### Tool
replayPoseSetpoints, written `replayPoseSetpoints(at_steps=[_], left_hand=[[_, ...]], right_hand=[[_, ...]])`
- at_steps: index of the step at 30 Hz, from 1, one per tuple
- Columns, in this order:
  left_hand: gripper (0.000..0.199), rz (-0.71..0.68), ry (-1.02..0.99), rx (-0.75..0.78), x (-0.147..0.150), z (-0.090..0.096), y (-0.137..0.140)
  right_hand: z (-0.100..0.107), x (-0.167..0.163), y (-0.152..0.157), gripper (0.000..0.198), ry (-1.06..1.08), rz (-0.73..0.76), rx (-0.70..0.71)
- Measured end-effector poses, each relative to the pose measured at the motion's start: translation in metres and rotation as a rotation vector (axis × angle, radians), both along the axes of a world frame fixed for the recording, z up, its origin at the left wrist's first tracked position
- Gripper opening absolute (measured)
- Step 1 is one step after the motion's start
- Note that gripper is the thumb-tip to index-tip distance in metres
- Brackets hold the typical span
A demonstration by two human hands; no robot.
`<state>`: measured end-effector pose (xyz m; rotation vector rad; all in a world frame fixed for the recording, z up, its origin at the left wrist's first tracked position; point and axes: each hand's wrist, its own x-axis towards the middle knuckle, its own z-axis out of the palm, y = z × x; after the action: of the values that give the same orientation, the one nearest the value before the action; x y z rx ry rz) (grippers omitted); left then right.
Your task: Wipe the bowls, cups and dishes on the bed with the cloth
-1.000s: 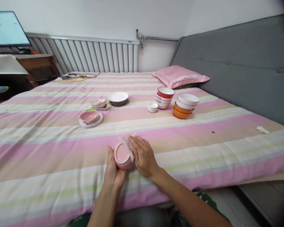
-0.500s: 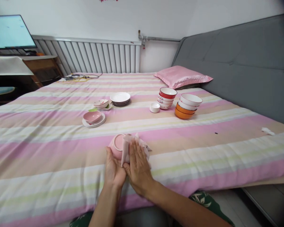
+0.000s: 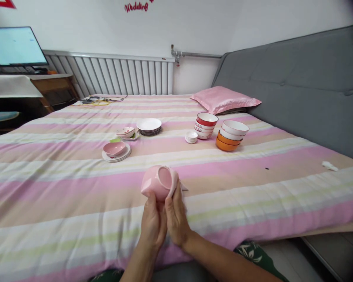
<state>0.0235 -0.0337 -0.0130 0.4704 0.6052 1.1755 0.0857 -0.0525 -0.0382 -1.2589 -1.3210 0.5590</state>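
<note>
A pink bowl (image 3: 153, 181) is tilted on its side above the near part of the bed, its underside and foot ring facing me. My left hand (image 3: 153, 219) grips its near edge, thumb on the outside. My right hand (image 3: 176, 215) presses a pale pink cloth (image 3: 175, 180) against the bowl's right side. Most of the cloth is hidden behind the fingers and the bowl. Beyond the hands, another pink bowl (image 3: 114, 148) rests on a few white plates (image 3: 126, 153).
Small patterned dishes (image 3: 126, 131) and a plate stack (image 3: 149, 125) lie ahead on the striped bed (image 3: 76, 196). Small white dishes (image 3: 191, 137), red-topped bowls (image 3: 206, 119) and a white-and-orange bowl stack (image 3: 230, 141) stand to the right. A pink pillow (image 3: 225, 100) lies behind them.
The bowl has been turned, and its foot ring has moved right. My left hand has shifted right, closer to my right hand. The cloth now sits further round the bowl's right side.
</note>
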Motion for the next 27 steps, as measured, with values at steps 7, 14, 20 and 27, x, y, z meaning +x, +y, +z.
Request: replayPoseSetpoints(at_steps=[7,14,20,27], left_hand=[[0.045,0.101,0.558,0.313,-0.004,-0.004,-0.007],[0.040,0.100,0.648,0.340,-0.012,0.006,-0.004],[0.042,0.123,0.602,0.308,-0.016,0.016,0.000],[0.035,0.088,0.440,0.280,-0.022,0.005,0.003]], right_hand=[[0.017,0.013,0.009,0.057,0.299,0.040,0.112],[0.037,0.032,0.017,0.053,0.018,0.072,0.290],[0.040,0.040,0.019,0.045,-0.299,0.152,0.387],[0.042,0.039,0.016,0.041,-0.516,0.186,0.543]])
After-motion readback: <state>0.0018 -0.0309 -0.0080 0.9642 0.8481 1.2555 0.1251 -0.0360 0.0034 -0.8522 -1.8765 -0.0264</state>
